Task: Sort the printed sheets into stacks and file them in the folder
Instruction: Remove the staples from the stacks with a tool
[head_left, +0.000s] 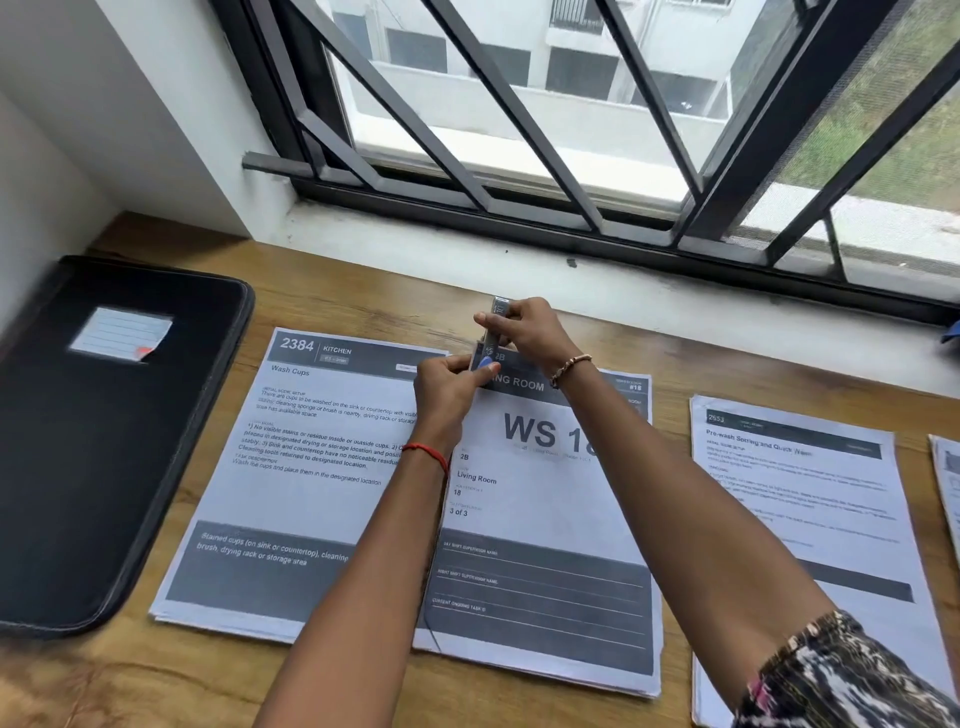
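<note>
Head cam had both hands up at the top corner of the middle stack (545, 519), the "WS 18" Living Room sheets. Right hand (524, 332) was gripping a small metal stapler (493, 325), left hand (449, 382) pinching the corner under it. Kitchen stack (291, 467) lay just left, another stack (800, 519) right, and the black folder (104, 441) sat closed at far left on the wooden desk (156, 675).

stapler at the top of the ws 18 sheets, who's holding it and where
Both hands. The right hand grips the stapler around its upper body; the left hand pinches its lower end at the top left corner of the WS 18 stack.
</note>
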